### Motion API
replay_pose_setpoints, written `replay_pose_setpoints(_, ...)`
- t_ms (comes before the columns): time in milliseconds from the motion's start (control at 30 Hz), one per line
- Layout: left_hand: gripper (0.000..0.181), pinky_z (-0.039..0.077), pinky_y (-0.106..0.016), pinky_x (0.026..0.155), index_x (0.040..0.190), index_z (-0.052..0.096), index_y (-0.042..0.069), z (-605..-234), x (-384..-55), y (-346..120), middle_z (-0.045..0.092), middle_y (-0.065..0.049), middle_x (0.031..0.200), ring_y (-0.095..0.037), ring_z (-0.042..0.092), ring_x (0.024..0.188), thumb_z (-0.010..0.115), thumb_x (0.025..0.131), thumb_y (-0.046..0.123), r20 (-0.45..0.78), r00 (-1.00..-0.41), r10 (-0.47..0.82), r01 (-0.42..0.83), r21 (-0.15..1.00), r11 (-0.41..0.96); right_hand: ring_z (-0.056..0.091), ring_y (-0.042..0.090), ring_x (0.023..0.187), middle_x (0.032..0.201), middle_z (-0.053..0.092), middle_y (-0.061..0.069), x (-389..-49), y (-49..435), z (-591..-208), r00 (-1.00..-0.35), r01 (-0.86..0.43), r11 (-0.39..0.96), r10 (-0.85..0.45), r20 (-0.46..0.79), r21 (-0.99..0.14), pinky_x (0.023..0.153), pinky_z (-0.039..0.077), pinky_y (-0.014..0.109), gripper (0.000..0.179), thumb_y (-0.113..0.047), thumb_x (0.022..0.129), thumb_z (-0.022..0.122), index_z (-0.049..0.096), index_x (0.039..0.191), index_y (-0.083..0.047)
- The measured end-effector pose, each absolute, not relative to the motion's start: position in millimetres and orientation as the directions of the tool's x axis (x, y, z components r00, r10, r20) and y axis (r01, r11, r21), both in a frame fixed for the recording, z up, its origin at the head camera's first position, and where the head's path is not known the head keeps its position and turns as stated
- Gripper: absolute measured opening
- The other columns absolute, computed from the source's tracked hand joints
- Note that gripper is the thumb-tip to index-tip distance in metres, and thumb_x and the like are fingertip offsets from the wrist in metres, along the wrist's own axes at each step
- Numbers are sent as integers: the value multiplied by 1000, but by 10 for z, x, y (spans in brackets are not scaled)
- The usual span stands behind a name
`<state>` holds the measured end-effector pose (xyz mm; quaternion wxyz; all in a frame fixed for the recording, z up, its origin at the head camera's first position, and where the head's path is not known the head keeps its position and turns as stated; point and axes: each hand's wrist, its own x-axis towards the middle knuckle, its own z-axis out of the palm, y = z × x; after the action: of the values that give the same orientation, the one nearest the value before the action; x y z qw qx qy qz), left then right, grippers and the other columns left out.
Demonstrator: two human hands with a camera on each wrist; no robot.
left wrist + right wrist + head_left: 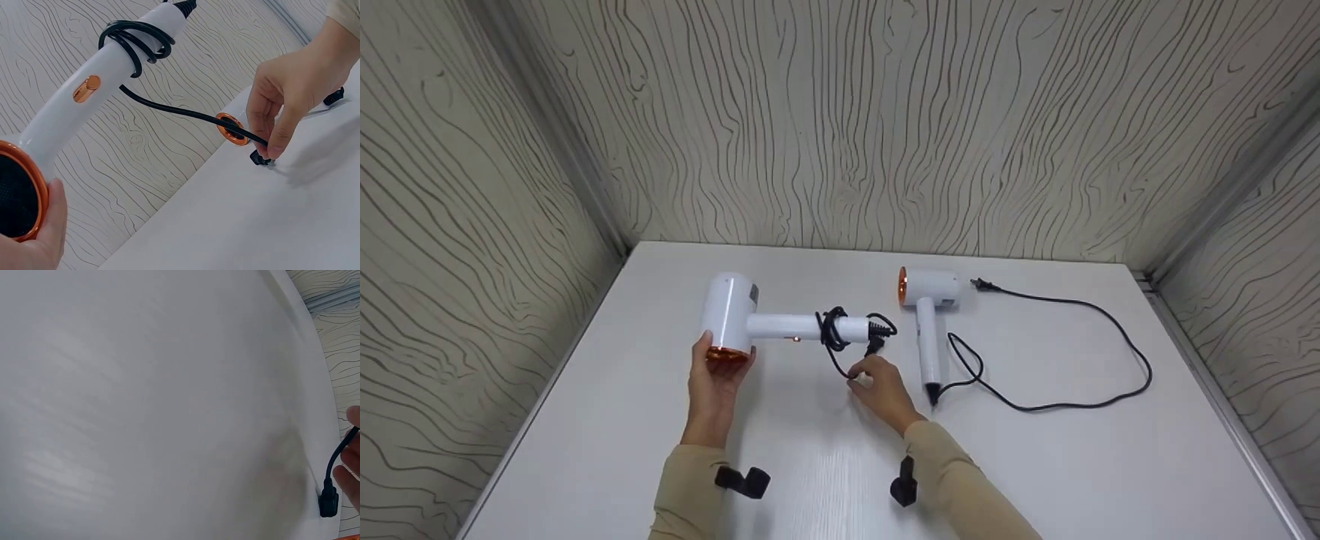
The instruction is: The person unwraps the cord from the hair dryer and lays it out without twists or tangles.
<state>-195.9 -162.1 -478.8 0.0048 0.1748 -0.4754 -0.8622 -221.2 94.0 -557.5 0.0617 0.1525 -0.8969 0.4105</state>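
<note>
A white hair dryer [727,304] lies sideways in my left hand [712,397], which grips the barrel around its orange-rimmed end [39,185]. Its handle [67,107] points right and bears an orange switch [87,88]. Several turns of black cord [135,42] wrap the handle near its tail. From these turns a length of cord runs to my right hand [883,390], whose thumb and fingers pinch it close to the plug [329,503]. The plug hangs just past the fingertips. In the right wrist view only a few fingertips [350,475] show at the edge.
To the right, a second white hair dryer [931,287] lies on the white table [1072,480]. Its black cord [1147,371] loops out unwound across the table's right side, its plug [984,285] beside the barrel. Wood-patterned panels [840,127] enclose the back and sides.
</note>
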Motion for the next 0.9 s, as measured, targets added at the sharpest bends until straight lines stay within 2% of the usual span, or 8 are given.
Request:
replay_pose_setpoints(200, 63, 49, -34, 107, 147, 19, 20, -4795, -1954, -1586, 37, -5, 136, -19, 49, 119, 39, 97, 52, -298, -938, -174, -167, 833, -528, 66, 28, 91, 95, 70, 11, -2212, 864, -5484, -938, -342, 572, -250, 238, -745, 85, 57, 36, 9, -6, 85, 68, 69, 94, -4)
replay_pose_setpoints(467, 63, 51, -34, 105, 147, 18, 22, -4780, -1955, -1567, 35, -5, 138, -23, 45, 124, 41, 97, 52, -293, -941, -168, -162, 828, -536, 67, 27, 91, 97, 71, 12, -2255, 786, -5347, -942, -332, 557, -236, 239, -761, 84, 58, 39, 14, -6, 86, 68, 69, 98, -1)
replay_pose_setpoints(600, 62, 46, -39, 109, 147, 18, 22, -4780, -1952, -1562, 35, -5, 138, -23, 44, 124, 41, 97, 51, -290, -942, -169, -160, 831, -532, 68, 32, 92, 98, 71, 16, -2270, 730, -5278, -947, -319, 502, -207, 246, -804, 82, 58, 42, 17, -6, 85, 69, 68, 100, 2)
replay_pose_setpoints(700, 62, 45, -40, 111, 147, 18, 21, -4784, -1948, -1554, 35, -6, 139, -23, 45, 124, 41, 97, 51, -287, -943, -166, -161, 834, -528, 69, 30, 86, 93, 72, 16, -2273, 680, -5232, -945, -325, 479, -192, 264, -815, 76, 60, 36, 15, -6, 84, 70, 67, 97, 3)
replay_pose_setpoints(833, 60, 48, -38, 108, 146, 20, 20, -4790, -1950, -1553, 37, -6, 137, -20, 48, 120, 40, 97, 51, -282, -946, -162, -160, 836, -524, 69, 21, 76, 87, 72, 15, -2263, 635, -5197, -938, -346, 498, -175, 299, -795, 67, 57, 22, 14, -5, 83, 71, 64, 94, 2)
replay_pose_setpoints(900, 60, 48, -38, 108, 145, 21, 19, -4792, -1953, -1558, 39, -5, 134, -18, 50, 116, 39, 97, 50, -279, -948, -155, -161, 837, -523, 68, 21, 73, 86, 71, 15, -2262, 631, -5196, -937, -350, 486, -160, 312, -801, 65, 56, 20, 18, -6, 83, 72, 63, 95, 2)
